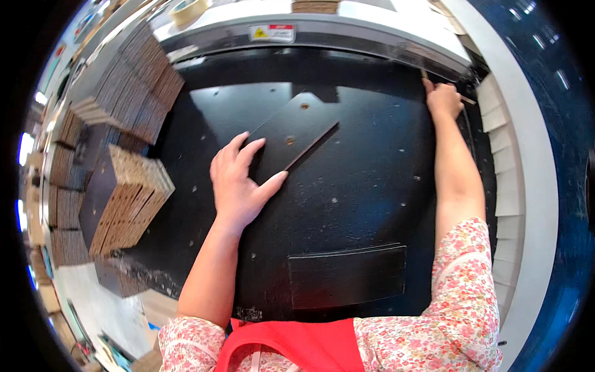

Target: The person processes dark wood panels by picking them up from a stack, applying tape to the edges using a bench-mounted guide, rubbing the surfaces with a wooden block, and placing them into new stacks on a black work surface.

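My left hand (pixel 238 183) lies spread across a narrow black panel (pixel 297 127) with two brown holes. The thumb presses the panel's thick right edge, and the fingers reach over its left edge. At the far right corner of the black worktable (pixel 365 192), my right hand (pixel 445 99) is closed. Thin tan bits show on both sides of it, but what it holds is mostly hidden. Near my body lies a small stack of dark rectangular panels (pixel 347 277).
Tall stacks of boards (pixel 127 84) stand at the left, with holed particleboard pieces (pixel 133 201) nearer me. A grey machine beam (pixel 365 34) with a warning label crosses the far side. A tape roll (pixel 188 11) sits beyond it. Pale flaps (pixel 503 161) line the right edge.
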{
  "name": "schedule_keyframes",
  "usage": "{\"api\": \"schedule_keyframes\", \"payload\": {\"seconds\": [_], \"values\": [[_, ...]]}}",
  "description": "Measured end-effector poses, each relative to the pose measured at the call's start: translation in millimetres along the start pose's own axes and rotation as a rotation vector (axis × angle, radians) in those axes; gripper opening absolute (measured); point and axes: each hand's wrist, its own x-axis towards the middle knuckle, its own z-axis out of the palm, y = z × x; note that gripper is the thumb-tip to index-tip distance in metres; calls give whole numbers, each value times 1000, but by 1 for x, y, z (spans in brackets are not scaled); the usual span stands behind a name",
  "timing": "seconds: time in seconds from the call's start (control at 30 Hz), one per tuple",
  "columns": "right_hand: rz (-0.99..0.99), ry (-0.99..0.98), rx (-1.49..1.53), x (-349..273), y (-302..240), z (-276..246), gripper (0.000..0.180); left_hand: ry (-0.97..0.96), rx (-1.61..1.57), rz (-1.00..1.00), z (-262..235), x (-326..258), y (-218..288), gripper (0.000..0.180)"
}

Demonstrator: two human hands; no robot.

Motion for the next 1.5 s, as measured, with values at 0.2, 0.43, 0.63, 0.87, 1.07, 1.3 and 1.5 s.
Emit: {"api": "schedule_keyframes", "payload": {"seconds": [0.2,0.43,0.63,0.87,1.07,1.3,1.5], "values": [[-147,179,22,2,10,21,58,-1,5,-16,1,0,0,61],[-1147,120,615,-95,-72,-46,59,3,11,18,3,-2,-5,66],[-1567,-267,397,-176,-125,-93,85,-67,-84,163,-2,-1,-2,76],[-973,-240,183,-154,-52,-105,95,31,-112,144,4,-4,-8,72],[-495,102,-199,-83,81,-85,77,-11,-118,159,7,-2,-6,58],[-298,-102,53,-68,120,-101,32,-65,-124,69,5,-5,-9,45],[-451,17,-95,-78,124,-92,30,-36,-163,85,8,-5,-12,39]]}}
